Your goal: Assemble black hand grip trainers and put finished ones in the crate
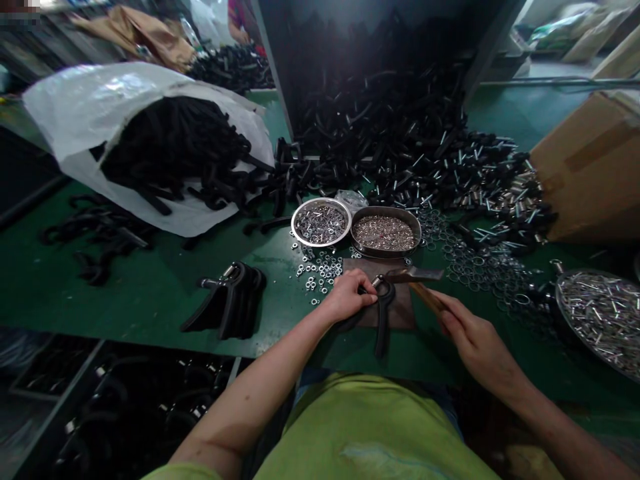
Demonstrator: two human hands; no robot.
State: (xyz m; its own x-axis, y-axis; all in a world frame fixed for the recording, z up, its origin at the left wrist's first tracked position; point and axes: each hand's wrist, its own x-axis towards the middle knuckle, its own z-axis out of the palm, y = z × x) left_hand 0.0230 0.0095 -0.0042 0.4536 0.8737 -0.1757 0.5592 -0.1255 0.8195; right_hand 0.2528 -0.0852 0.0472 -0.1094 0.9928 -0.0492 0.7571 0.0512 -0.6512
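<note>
My left hand (353, 293) is closed on a black curved handle part with a metal spring (384, 313), pressing it down on a dark square plate (403, 317). In my right hand (465, 327) is the wooden handle of a hammer (425, 275). The hammer's metal head is just above the plate, over the handle part's upper end. My left fingertips hide some of the part. Small metal nuts (320, 270) lie scattered left of the plate. Behind it are a round metal bowl of small hardware (297, 235) and an oval tin of tiny metal pieces (385, 252).
Assembled black handle parts (235, 300) stand in a row at left. A white sack (75, 93) spills black handles. Black parts and pins (400, 147) heap at the back. Metal rings (475, 270), a cardboard box (595, 167) and a pan of pins (600, 320) are at right.
</note>
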